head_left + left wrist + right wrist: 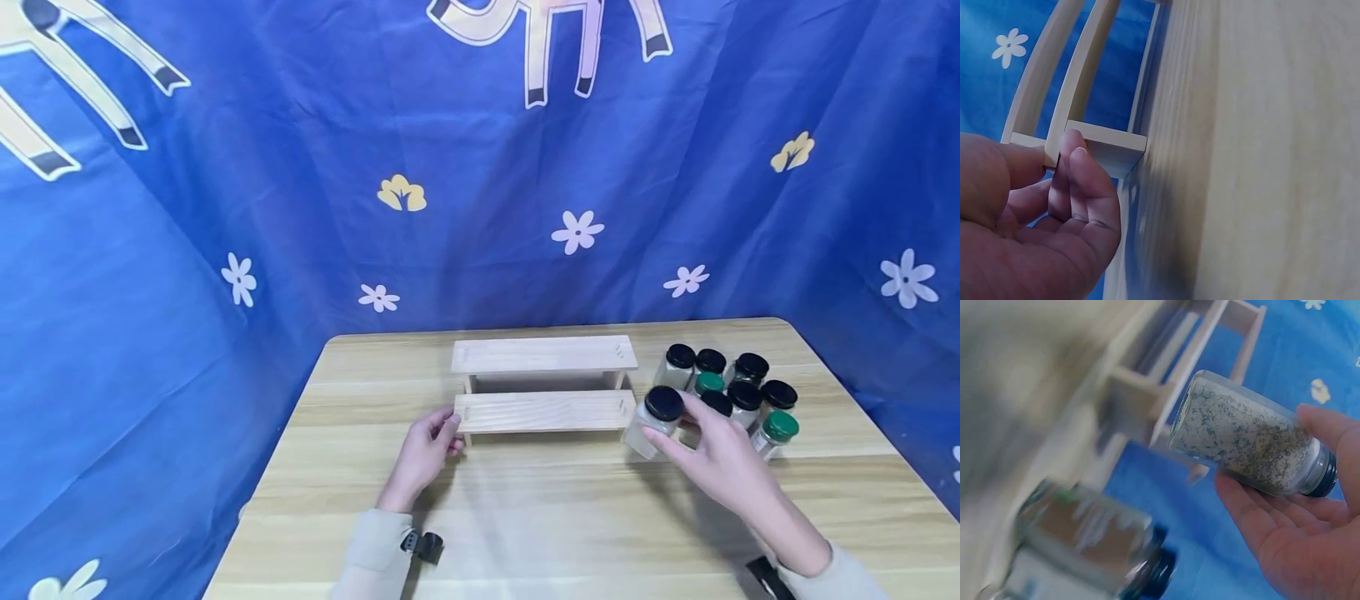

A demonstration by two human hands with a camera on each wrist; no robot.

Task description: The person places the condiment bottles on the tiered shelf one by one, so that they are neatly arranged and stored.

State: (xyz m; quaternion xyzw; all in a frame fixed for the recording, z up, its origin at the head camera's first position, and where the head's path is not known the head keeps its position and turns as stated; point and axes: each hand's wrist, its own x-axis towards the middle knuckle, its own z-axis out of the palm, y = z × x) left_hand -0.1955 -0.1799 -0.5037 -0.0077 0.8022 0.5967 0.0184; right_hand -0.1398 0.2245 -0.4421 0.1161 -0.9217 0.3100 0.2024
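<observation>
Right hand (723, 462): grip clamped on one black-capped jar (643, 432), thumb on one side and fingers on the other. The right wrist view shows clear walls and pale contents flecked with dark bits. The jar is cap up with its long axis slightly tilted, and appears lifted off the surface (525, 517).

Governing relation: the held jar is in the right grip, immediately beside the right end of the lower plank (543, 412); whether glass and wood touch cannot be determined. The plank lies to the left of that grip, its long axis running side to side, across the jar's own. The right hand is nearer to this end.

Left hand (423, 458): grip together on the opposite end of the lower plank, thumb and fingers pinching the wood. The upper plank (543, 355) stands behind, parallel and higher.

Count: wooden rack, one, with two planks; jars, nine in all. One is held. Eight stand grouped to the right of the rack: six other black-capped jars (779, 395) and two green-capped jars (781, 427).

Beyond the surface: blue cloth (480, 242) printed with flowers.
</observation>
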